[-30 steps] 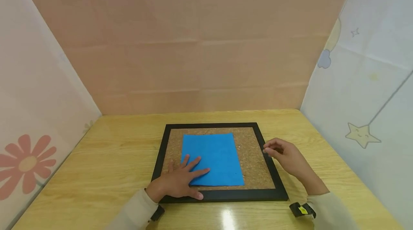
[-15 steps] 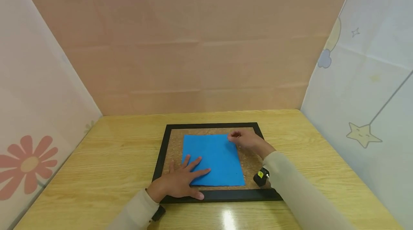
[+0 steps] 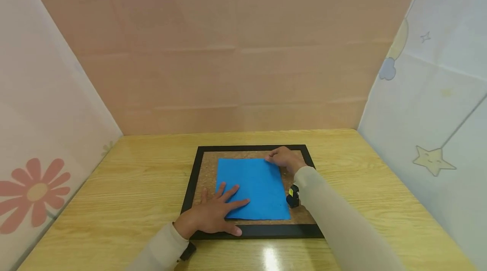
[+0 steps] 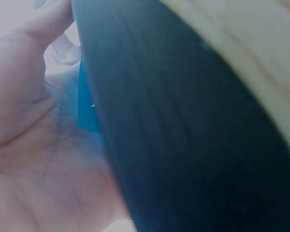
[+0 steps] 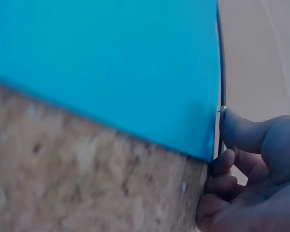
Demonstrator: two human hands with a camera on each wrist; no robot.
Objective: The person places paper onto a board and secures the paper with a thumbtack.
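Note:
A blue sheet [image 3: 253,182] lies on a cork board [image 3: 209,167] with a black frame [image 3: 281,231]. My left hand [image 3: 213,214] rests with spread fingers on the sheet's lower left part, its thumb over the front frame bar. In the left wrist view, the frame [image 4: 169,116] hides part of the palm. At the sheet's far right corner is my right hand [image 3: 281,157], its other fingers curled. Between thumb and finger it pinches a small silvery push pin [image 5: 223,109], whose thin point faces the blue sheet [image 5: 135,63]. Whether the point touches the sheet, I cannot tell.
The board stands flat on a wood-grain table [image 3: 148,178]. Behind it rises a tan backdrop [image 3: 236,72]. Patterned white panels stand at the left [image 3: 45,93] and right [image 3: 430,93]. Black wrist cameras sit on both wrists.
My right hand has moved left from beyond the board's right frame bar to the sheet's far right corner, then slightly farther up. The left hand has stayed in place on the sheet.

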